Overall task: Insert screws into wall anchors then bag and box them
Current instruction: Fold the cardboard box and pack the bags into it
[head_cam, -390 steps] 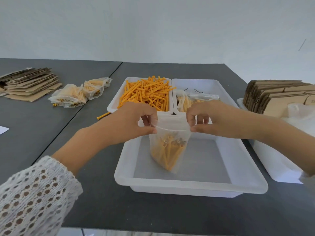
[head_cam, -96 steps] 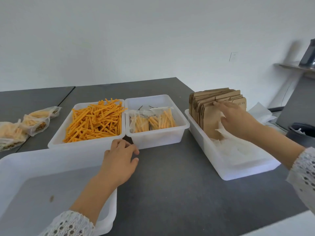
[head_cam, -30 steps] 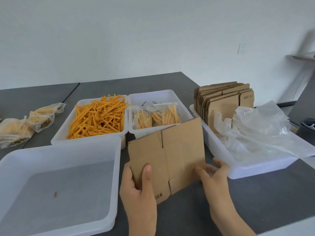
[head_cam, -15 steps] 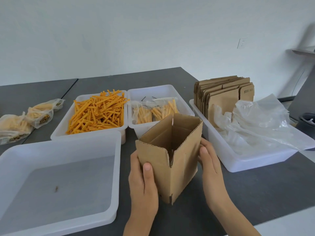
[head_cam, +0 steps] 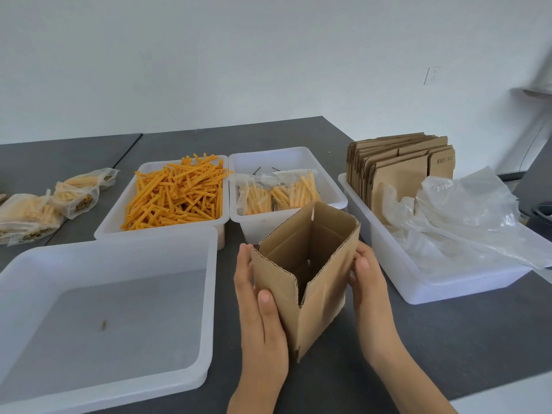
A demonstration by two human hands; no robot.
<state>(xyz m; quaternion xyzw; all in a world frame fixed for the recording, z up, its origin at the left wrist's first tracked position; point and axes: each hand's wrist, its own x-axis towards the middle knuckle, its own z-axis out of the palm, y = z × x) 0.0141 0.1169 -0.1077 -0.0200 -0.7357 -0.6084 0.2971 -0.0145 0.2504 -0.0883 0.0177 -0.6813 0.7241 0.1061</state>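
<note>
A small brown cardboard box [head_cam: 324,282] stands upright on the dark table, its top open and its flaps up. My left hand [head_cam: 258,312] grips its left near corner, thumb on the front face. My right hand [head_cam: 369,289] holds the right side, thumb forward and fingers behind. Loose orange wall anchors [head_cam: 176,195] fill a white tray behind. Beside it a smaller tray [head_cam: 258,233] holds two clear bags of anchors [head_cam: 277,192]. Whether screws sit in them cannot be told.
A large white tray [head_cam: 119,249] sits at the near left with one small speck inside. At the right, a long tray [head_cam: 448,291] holds flat cardboard blanks [head_cam: 397,162] and clear plastic bags [head_cam: 463,216]. Filled bags [head_cam: 44,204] lie at the far left.
The flat cardboard blank taken from the right tray has been opened into a square tube standing on the table. Both hands moved to its sides. Earlier, a filled bag was sealed and set away.
</note>
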